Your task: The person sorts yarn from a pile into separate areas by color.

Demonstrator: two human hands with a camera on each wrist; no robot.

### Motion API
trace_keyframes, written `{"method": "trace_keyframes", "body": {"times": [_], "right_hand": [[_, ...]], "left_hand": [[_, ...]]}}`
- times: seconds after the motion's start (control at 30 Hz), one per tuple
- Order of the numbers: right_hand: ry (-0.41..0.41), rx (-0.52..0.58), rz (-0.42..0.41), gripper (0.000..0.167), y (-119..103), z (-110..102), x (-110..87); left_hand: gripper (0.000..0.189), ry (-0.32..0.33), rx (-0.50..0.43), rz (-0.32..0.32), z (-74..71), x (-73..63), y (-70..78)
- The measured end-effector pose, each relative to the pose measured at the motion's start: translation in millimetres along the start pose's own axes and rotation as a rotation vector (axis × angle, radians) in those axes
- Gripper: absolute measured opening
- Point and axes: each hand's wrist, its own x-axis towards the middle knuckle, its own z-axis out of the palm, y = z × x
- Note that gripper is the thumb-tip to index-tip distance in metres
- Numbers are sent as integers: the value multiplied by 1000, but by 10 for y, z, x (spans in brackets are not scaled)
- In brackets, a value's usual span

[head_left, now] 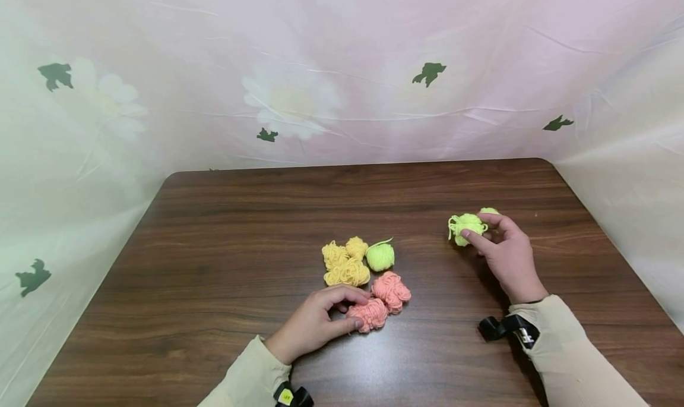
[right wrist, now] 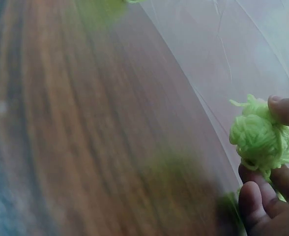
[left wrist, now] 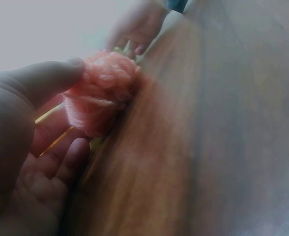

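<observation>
My left hand [head_left: 320,321] pinches a pink yarn ball [head_left: 370,315] between thumb and fingers at the near side of a small pile on the wooden table [head_left: 224,229]; the left wrist view shows the same pink ball [left wrist: 101,93] up close. A second pink ball [head_left: 391,290], several yellow balls [head_left: 345,263] and a lime-green ball [head_left: 380,256] lie in that pile. Off to the right, my right hand [head_left: 504,252] holds a lime-green yarn ball [head_left: 466,227] at its fingertips, just above the table. The right wrist view shows that green ball [right wrist: 260,136] gripped by the fingers [right wrist: 252,201].
A pale floral plastic sheet [head_left: 342,80] walls the table at the back and both sides. Another bit of green yarn [head_left: 488,211] peeks out behind my right hand. Bare wood spreads over the left and far parts of the table.
</observation>
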Motion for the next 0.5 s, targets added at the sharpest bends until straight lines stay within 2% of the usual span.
{"method": "trace_keyframes", "body": {"times": [0.5], "right_hand": [[3,-67,10,50,0,-5,6]], "left_hand": [[24,1,1,6,-1,3,-4]]}}
